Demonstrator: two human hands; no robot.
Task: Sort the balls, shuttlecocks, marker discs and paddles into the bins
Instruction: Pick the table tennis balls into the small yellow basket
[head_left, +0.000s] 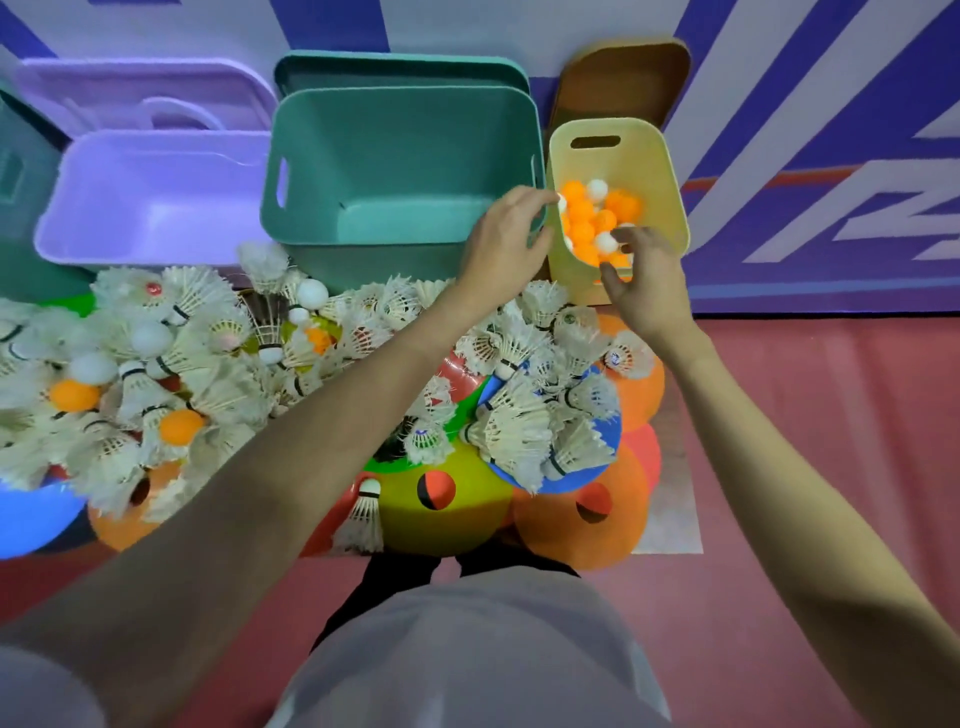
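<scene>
A small yellow bin (670, 171) at the back right holds several orange and white balls (597, 218). My left hand (511, 239) reaches over its left rim, fingers relaxed, with nothing seen between thumb and fingers. My right hand (644, 280) hovers at the bin's front edge with its fingers spread and empty. A heap of white shuttlecocks (208, 332) covers the floor in front of the bins, mixed with an orange ball (179, 426) and a white ball (311, 293). Coloured marker discs, such as a yellow disc (441, 499), lie under the heap.
An empty green bin (395, 156) stands in the middle and an empty purple bin (156, 197) to its left. A teal bin (21, 171) sits at the far left. Lids lean on the wall behind them. My legs and red floor fill the foreground.
</scene>
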